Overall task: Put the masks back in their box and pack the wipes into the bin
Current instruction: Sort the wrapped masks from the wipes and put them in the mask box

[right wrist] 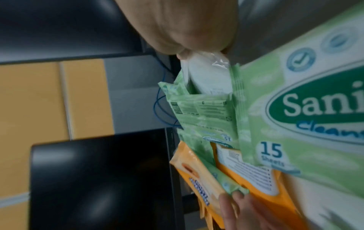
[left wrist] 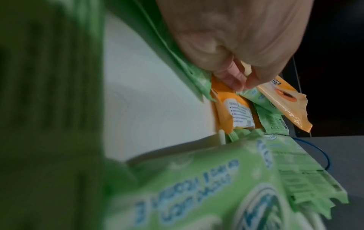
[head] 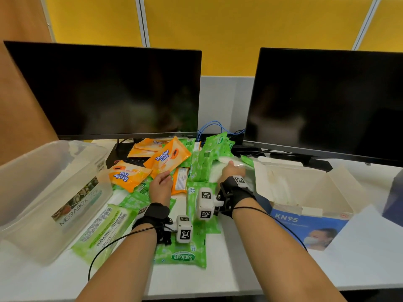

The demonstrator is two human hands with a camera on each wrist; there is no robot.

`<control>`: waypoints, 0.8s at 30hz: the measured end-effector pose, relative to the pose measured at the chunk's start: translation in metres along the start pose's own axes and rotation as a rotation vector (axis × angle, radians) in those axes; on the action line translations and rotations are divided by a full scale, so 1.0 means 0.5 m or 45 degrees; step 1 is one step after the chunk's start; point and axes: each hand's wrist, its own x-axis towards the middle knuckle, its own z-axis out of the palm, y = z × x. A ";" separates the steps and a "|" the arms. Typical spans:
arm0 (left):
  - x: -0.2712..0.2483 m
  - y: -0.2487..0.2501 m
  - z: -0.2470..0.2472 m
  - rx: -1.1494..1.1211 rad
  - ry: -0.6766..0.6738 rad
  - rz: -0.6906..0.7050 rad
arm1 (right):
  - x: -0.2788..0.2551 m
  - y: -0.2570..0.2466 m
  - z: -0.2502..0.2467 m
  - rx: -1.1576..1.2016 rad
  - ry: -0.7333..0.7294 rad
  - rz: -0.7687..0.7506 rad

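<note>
My left hand [head: 166, 176] pinches the lower corner of an orange Tender Love wipes pack [head: 168, 156], which tilts up over the pile; the left wrist view shows the pinching fingers [left wrist: 232, 77] on that pack [left wrist: 283, 102]. My right hand [head: 231, 167] grips a white mask in clear wrap [head: 217, 171] on top of green packs, and the right wrist view shows the same mask [right wrist: 204, 74]. Green Sanicare packs [head: 183, 255] and more orange packs [head: 128, 175] lie scattered mid-table. The open KN95 box [head: 305, 227] stands to the right. The clear plastic bin [head: 43, 192] stands to the left.
Two dark monitors [head: 109, 90] [head: 327, 105] stand behind the pile, with blue cables [head: 211, 125] between them. A black keyboard [head: 130, 159] lies partly under the packs. White paper [head: 370, 240] and a dark blue object [head: 393, 197] sit at the far right.
</note>
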 end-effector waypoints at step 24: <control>-0.112 0.338 0.107 -0.430 -0.470 -0.131 | -0.107 -0.126 -0.137 0.727 -0.376 -0.613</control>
